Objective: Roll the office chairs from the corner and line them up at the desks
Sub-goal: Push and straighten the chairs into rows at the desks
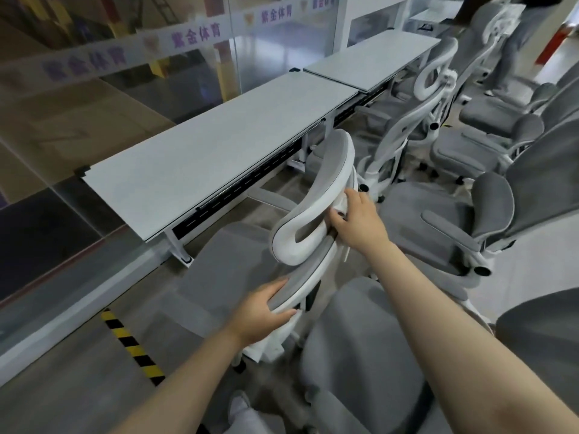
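- Both hands are on one office chair: our left hand grips the top edge of the grey backrest with the fingers over the cushion and the thumb beneath the white frame, and our right hand is curled round the white frame just behind the headrest.
- That chair stands beside the near desk, its back towards us and its seat pointing at the desk edge; we judge it is being steered into its place.
- We should push low and level through the left hand, since the backrest carries the load better than the headrest, which looks like a lighter, hinged part.
- We let the right hand only steer; pulling hard there could tilt the headrest instead of turning the chair.
- Other chairs crowd close on our right, and one seat lies just under our arms, so we keep the rolling base from catching theirs. The casters are mostly hidden from us, so we go slowly.
- We aim the seat between the desk's white legs and square the back to the desk edge.
- A chair already stands at the far desk; we match its spacing and angle so the row reads straight.
- Striped floor tape lies to our left, well apart from the chair's path.
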A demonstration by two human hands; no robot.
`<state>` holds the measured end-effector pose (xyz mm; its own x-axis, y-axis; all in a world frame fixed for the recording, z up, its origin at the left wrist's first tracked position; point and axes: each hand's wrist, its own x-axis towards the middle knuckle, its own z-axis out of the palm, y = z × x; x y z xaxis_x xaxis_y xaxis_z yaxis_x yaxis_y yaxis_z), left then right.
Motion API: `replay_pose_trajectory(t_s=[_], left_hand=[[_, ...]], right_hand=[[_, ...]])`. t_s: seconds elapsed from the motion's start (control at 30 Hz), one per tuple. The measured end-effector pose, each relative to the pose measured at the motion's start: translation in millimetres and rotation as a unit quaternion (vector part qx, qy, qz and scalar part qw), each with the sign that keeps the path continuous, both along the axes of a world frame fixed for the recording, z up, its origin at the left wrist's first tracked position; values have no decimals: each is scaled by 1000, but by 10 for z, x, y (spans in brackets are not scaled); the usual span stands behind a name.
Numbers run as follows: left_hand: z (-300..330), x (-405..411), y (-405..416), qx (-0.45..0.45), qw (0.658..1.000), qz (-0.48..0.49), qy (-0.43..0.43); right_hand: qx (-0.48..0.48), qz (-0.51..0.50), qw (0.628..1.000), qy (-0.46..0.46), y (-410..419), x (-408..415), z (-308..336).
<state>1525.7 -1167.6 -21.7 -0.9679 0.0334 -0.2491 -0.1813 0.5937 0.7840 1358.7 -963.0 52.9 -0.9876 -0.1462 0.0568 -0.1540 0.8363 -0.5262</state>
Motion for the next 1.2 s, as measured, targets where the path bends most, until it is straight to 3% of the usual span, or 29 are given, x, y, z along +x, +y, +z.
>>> replay_pose_trajectory(t_s=[0.47,0.73,0.97,1.2], left_hand=[[-7,-36,-396,-24,998,-54,-19],[-64,-15,-275,-24,997,-68,-8],[-54,-101,-152,-28,995,-96,-13],[-70,-305,-138,-57,996,-74,-3]], right_hand=[[38,-26,998,52,14,106,-125],[41,-42,997,41,194,218,-113],[-49,-64,997,4,407,311,-90],[-24,-52,998,-25,434,127,-66]])
